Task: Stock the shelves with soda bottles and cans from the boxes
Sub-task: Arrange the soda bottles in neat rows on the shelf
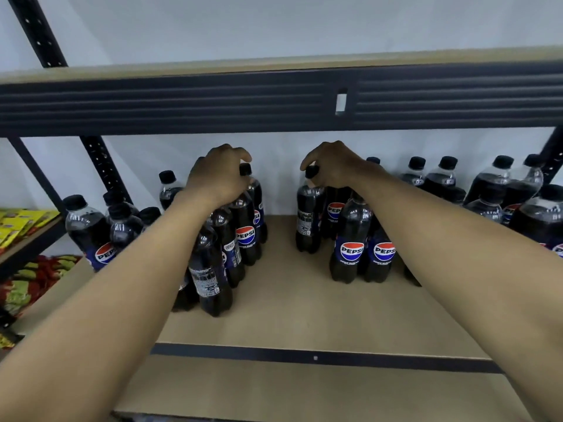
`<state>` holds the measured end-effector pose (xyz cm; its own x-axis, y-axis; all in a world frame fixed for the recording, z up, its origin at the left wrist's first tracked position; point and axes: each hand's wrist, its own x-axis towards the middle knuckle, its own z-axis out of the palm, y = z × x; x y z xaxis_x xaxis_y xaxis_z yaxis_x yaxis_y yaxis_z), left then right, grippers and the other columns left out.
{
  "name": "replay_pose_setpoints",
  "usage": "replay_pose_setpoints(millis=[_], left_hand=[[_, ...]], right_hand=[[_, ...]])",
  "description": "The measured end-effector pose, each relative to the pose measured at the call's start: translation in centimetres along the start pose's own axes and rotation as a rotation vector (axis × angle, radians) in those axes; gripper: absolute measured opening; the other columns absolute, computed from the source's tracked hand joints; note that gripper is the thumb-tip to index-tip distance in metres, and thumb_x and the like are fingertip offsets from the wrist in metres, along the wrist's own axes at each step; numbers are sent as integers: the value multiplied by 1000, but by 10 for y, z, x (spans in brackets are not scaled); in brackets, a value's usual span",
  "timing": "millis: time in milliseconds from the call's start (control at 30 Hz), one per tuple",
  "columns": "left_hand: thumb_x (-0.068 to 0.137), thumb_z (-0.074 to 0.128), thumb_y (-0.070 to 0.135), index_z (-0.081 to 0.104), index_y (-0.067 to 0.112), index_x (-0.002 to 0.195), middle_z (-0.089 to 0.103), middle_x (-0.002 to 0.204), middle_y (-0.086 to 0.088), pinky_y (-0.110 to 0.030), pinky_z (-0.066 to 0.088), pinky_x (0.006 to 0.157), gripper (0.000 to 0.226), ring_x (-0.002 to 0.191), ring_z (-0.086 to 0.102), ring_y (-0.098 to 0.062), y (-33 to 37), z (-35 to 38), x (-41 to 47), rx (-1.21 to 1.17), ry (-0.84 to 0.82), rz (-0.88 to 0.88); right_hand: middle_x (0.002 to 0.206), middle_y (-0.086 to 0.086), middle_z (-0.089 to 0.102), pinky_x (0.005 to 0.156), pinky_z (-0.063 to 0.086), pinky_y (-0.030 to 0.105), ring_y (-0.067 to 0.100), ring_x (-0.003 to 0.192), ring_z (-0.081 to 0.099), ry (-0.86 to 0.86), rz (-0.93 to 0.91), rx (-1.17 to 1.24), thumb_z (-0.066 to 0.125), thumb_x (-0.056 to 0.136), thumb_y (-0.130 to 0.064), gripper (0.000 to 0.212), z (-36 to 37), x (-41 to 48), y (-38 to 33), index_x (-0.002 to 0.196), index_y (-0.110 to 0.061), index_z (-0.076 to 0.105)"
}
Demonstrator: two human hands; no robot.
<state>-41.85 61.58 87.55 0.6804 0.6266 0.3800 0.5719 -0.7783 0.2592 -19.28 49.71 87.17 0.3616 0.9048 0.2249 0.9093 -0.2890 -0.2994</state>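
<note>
Several dark Pepsi bottles with black caps stand on the wooden shelf board (292, 303). My left hand (217, 175) curls over the tops of a tight cluster of bottles (240, 236) left of centre. My right hand (333, 166) grips the neck and cap of one bottle (307, 220) at the back of a second cluster, with two label-forward bottles (350, 245) in front. Both forearms reach in under the upper shelf beam.
More Pepsi bottles stand at the far left (91, 229) and along the back right (502, 190). The dark metal beam (274, 99) of the upper shelf hangs overhead. Snack packets (24, 223) fill a neighbouring shelf at left. Bare board lies between the clusters and in front.
</note>
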Motion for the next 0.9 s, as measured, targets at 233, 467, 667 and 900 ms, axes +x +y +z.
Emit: replay_pose_setpoints(millis=[233, 467, 667, 900], left_hand=[[85, 79, 38, 61, 16, 135, 55, 141, -10, -43, 46, 105, 57, 125, 54, -29, -5, 15, 66, 71, -216, -84], [90, 73, 13, 72, 16, 111, 63, 116, -1, -31, 48, 89, 21, 106, 59, -22, -10, 35, 87, 47, -267, -32], [89, 73, 6, 67, 30, 99, 62, 128, -2, -39, 57, 90, 27, 102, 65, -23, -16, 42, 102, -173, -348, 0], [92, 64, -5, 66, 22, 111, 61, 127, -3, -28, 56, 82, 32, 104, 63, -21, -13, 47, 117, -196, -423, 124]], right_hand=[[121, 2, 61, 86, 51, 30, 17, 100, 56, -5, -43, -16, 82, 82, -8, 36, 7, 7, 0, 115, -22, 71], [111, -4, 53, 81, 40, 24, 14, 100, 51, -19, -5, 21, 81, 84, -11, 41, 10, 24, 2, 122, -17, 67], [126, 2, 60, 82, 46, 30, 19, 102, 56, -24, 43, 21, 74, 91, -18, 38, 18, 41, 1, 127, -20, 62], [123, 6, 64, 96, 53, 43, 26, 108, 62, -26, 112, 61, 77, 89, -20, 32, 22, 52, -2, 118, -17, 63]])
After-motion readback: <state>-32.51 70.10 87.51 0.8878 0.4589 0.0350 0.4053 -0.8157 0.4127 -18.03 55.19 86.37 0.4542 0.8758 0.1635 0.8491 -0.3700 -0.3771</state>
